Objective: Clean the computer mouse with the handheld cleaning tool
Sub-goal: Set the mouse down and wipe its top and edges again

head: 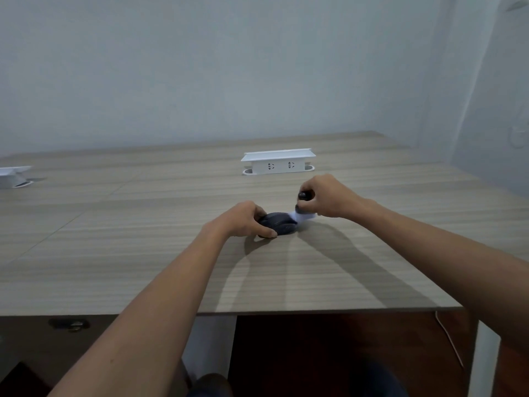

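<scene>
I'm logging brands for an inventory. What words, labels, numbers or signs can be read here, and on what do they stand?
None can be read.
Computer mouse: dark, mostly covered by the left hand; no marking shows.
Cleaning tool in the right hand: no label visible.
White socket box: only socket openings, no text.
Second white box: too blurred to tell.
</scene>
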The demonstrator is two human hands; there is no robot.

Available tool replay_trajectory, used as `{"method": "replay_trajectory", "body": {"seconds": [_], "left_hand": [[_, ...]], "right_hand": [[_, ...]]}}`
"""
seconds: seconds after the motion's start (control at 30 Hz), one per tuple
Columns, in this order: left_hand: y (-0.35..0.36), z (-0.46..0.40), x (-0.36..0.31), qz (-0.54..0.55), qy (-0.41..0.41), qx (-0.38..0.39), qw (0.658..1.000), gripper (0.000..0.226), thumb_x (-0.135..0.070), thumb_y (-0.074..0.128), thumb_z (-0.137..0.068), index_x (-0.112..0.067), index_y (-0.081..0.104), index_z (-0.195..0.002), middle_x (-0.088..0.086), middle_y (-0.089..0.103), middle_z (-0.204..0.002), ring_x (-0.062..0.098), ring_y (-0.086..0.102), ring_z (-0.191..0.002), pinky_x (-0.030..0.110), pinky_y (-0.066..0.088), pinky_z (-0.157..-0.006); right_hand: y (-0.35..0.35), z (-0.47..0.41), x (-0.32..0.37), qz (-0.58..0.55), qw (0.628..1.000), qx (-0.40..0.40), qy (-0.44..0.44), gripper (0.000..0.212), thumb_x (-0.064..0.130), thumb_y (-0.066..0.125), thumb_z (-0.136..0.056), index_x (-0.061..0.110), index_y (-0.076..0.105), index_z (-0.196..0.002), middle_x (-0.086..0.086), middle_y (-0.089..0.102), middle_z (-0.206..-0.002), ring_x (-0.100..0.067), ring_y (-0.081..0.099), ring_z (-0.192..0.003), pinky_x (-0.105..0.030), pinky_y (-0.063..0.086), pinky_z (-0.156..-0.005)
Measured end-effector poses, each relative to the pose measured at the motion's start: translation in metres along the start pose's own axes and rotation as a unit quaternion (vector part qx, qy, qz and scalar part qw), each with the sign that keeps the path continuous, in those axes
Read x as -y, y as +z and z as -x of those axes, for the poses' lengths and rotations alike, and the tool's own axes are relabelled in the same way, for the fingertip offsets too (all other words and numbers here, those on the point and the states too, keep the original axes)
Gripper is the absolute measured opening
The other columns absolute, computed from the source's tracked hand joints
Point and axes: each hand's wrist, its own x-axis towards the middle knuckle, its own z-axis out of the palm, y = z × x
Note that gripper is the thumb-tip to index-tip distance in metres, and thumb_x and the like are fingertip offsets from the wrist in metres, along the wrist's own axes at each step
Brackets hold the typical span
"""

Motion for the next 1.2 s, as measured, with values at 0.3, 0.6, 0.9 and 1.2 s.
{"method": "replay_trajectory", "body": {"seconds": [0.3,0.6,0.9,1.2], "left_hand": [[0.000,0.000,0.000,-0.001,0.000,0.004,1.000,0.026,-0.048,0.084,-0.073,-0.025,0.072,-0.079,-0.011,0.061,-0.061,0.012,0.054,-0.062,0.027,0.038,-0.060],[-0.001,-0.003,0.004,-0.003,0.005,0.016,1.000,0.047,-0.057,0.083,-0.067,-0.023,0.078,-0.100,-0.002,0.077,-0.083,0.015,0.067,-0.077,0.035,0.052,-0.074],[-0.004,-0.006,0.005,-0.003,0.008,0.021,1.000,0.044,-0.053,0.083,-0.071,-0.022,0.078,-0.101,-0.007,0.074,-0.076,0.013,0.065,-0.071,0.031,0.047,-0.068],[-0.003,-0.006,0.005,-0.009,-0.001,0.021,1.000,0.046,-0.054,0.083,-0.069,-0.022,0.077,-0.103,-0.003,0.077,-0.084,0.020,0.071,-0.086,0.041,0.055,-0.083]], "right_hand": [[0.009,-0.012,0.015,-0.095,0.995,0.004,0.039,0.021,0.015,0.066,-0.085,-0.001,0.069,-0.072,-0.008,0.073,-0.061,-0.002,0.062,-0.041,-0.020,0.054,-0.048],[0.011,-0.007,0.000,-0.168,0.977,0.031,0.124,0.020,0.011,0.061,-0.094,-0.003,0.070,-0.084,-0.016,0.075,-0.070,-0.019,0.072,-0.056,-0.024,0.057,-0.051],[-0.011,0.006,-0.007,-0.270,0.939,0.084,0.199,0.023,0.012,0.058,-0.089,-0.003,0.074,-0.080,-0.015,0.073,-0.068,-0.021,0.065,-0.055,-0.025,0.055,-0.052],[0.001,0.000,-0.003,-0.256,0.944,0.045,0.204,0.021,-0.001,0.050,-0.092,-0.006,0.066,-0.079,-0.029,0.074,-0.078,-0.026,0.069,-0.055,-0.031,0.061,-0.058]]}}
